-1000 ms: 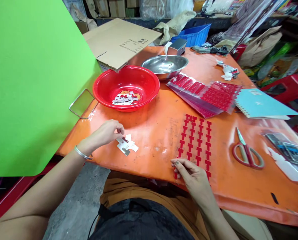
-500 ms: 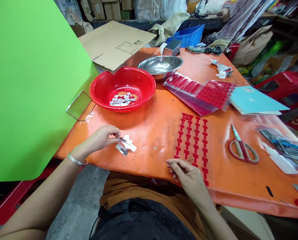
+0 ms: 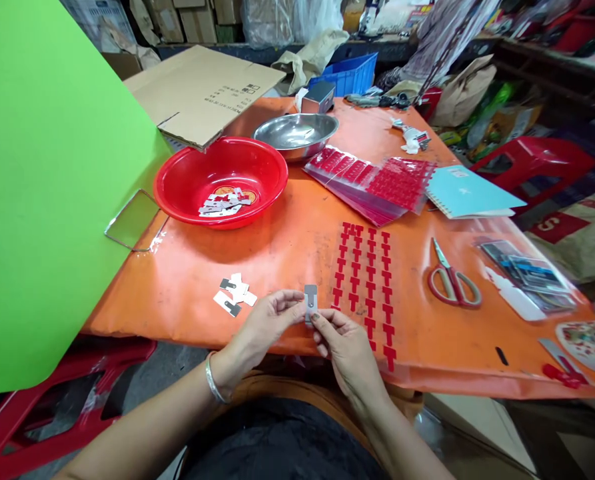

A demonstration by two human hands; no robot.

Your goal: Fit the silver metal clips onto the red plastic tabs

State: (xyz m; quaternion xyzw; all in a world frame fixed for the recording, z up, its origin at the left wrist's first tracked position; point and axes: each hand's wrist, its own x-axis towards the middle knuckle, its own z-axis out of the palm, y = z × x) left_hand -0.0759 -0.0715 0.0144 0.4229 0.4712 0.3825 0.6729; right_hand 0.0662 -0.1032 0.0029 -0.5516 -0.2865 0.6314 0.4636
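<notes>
My left hand (image 3: 264,327) and my right hand (image 3: 344,343) meet above the front edge of the orange table (image 3: 277,257). Their fingertips pinch a small grey metal tab (image 3: 310,303) held upright between them. Left of my left hand lies a small pile of white and grey metal pieces (image 3: 234,293). Rows of red T-shaped pieces (image 3: 362,287) lie on the table just right of my right hand, whose fingers are close to them without visibly touching.
A red plastic basin (image 3: 222,157) holds similar metal pieces, beside a steel bowl (image 3: 296,133). Red sheets in clear plastic (image 3: 370,183), a blue spiral notebook (image 3: 470,193) and red-handled scissors (image 3: 452,283) lie on the table. A green board (image 3: 52,187) stands left.
My hands have come together at the table's front edge, with the metal tab now pinched between them. My right hand has left the red rows. The view has swung, shifting everything left.
</notes>
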